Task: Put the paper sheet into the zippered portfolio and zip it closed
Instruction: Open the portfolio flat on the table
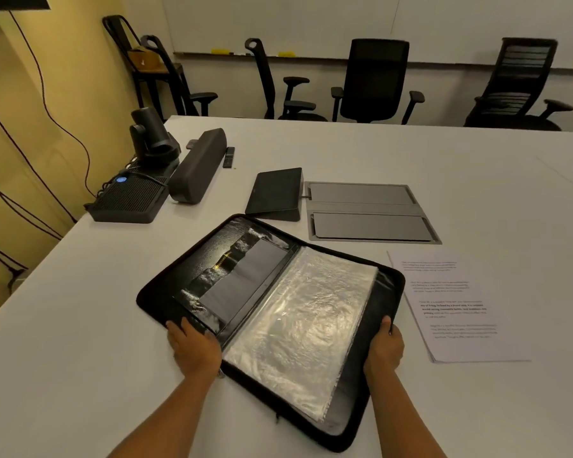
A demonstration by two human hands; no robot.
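The left hand (194, 347) is lying palm-down, fingers spread flat, on the near edge of the open zippered portfolio (166, 292), pressing its left half without closing around it, while the right hand (384, 350) is curling over the right edge with the thumb on top, gripping that rim. The portfolio is lying spread open on the white table (80, 358), its stack of clear plastic sleeves (298, 325) showing on the right half. The paper sheet (457, 305) is sitting flat on the table just beside the portfolio's right edge, near the right hand but not touching it.
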